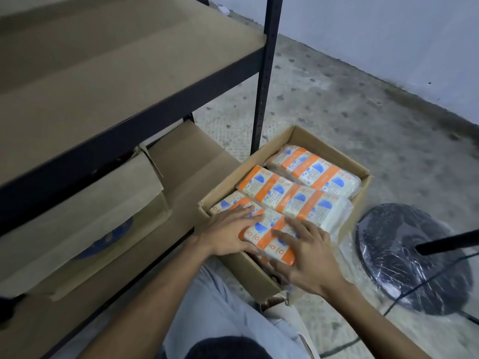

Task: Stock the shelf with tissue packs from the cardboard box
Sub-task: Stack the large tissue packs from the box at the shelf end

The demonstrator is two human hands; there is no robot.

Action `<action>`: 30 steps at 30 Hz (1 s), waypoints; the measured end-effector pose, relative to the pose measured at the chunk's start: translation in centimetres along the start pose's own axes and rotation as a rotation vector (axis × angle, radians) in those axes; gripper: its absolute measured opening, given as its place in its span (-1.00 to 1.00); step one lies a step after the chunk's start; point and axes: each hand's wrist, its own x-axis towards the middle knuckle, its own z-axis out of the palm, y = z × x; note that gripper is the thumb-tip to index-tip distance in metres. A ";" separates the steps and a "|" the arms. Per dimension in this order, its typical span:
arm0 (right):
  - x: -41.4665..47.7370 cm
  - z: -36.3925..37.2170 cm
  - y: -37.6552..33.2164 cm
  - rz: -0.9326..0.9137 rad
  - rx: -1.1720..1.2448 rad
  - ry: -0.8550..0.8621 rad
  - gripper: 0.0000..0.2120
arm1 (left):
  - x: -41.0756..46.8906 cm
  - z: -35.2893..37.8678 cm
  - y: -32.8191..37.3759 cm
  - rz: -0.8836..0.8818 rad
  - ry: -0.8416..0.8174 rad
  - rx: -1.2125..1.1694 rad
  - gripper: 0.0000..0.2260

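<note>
Left hand (228, 233) and right hand (311, 257) are laid open, fingers spread, on the nearest orange-and-white plastic-wrapped tissue pack (267, 229) in the brown cardboard box (243, 268); both ends should be gripped before lifting.

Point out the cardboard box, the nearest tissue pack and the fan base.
cardboard box (246, 270): head view, near outer wall.
nearest tissue pack (264, 229): head view, middle of its top face.
fan base (394, 255): head view, plastic-wrapped upper surface.
</note>
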 end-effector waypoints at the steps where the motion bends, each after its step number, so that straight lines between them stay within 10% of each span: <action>1: 0.1 -0.1 0.0 0.001 0.018 -0.004 -0.31 | 0.0 0.3 0.1 0.002 0.026 0.011 -0.27; 19: -2.2 -4.1 -0.4 0.013 0.239 0.150 -0.44 | -2.3 2.8 3.6 0.095 0.543 -0.462 -0.47; 30: -3.8 -12.5 -3.9 -0.137 0.184 0.394 -0.47 | -6.2 -5.5 6.6 0.199 0.840 -0.331 -0.48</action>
